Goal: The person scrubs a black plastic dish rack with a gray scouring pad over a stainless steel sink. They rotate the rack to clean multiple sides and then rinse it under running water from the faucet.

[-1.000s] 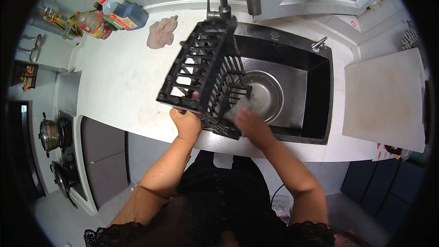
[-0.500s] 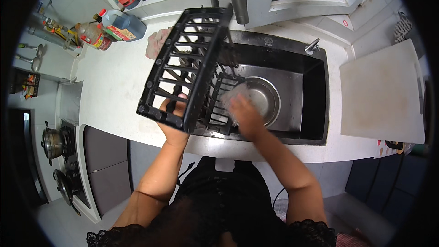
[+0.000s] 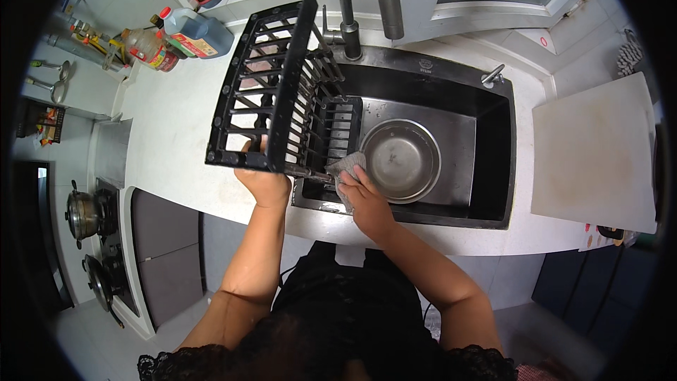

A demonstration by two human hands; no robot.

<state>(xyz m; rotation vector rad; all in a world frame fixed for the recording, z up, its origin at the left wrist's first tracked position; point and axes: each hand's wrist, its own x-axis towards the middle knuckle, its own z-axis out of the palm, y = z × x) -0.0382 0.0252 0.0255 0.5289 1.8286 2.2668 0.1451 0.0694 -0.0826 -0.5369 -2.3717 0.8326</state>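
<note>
A black slatted dish rack [image 3: 292,88] is held up on its side over the left part of the sink and the counter beside it. My left hand [image 3: 264,185] grips its near lower end, the fingers partly hidden behind the slats. In my right hand [image 3: 370,210] is a grey cloth [image 3: 347,165], pressed against the rack's near lower bars. More black slats [image 3: 341,127] show lower down inside the sink; I cannot tell whether they belong to the same rack. Close to the right of the cloth, a round steel bowl [image 3: 402,162] rests in the sink.
The dark sink [image 3: 495,137] has a tall faucet [image 3: 350,39] behind it and a small spout [image 3: 492,76] at its far right corner. Bottles [image 3: 194,34] line the counter's far left. A white cutting board [image 3: 592,155] leans at the right. Pots [image 3: 84,215] stand on the stove, left.
My right hand has swung left and nearer with the cloth, from beside the bowl to the rack's lower bars. The rack, in my left hand, has shifted slightly left and turned.
</note>
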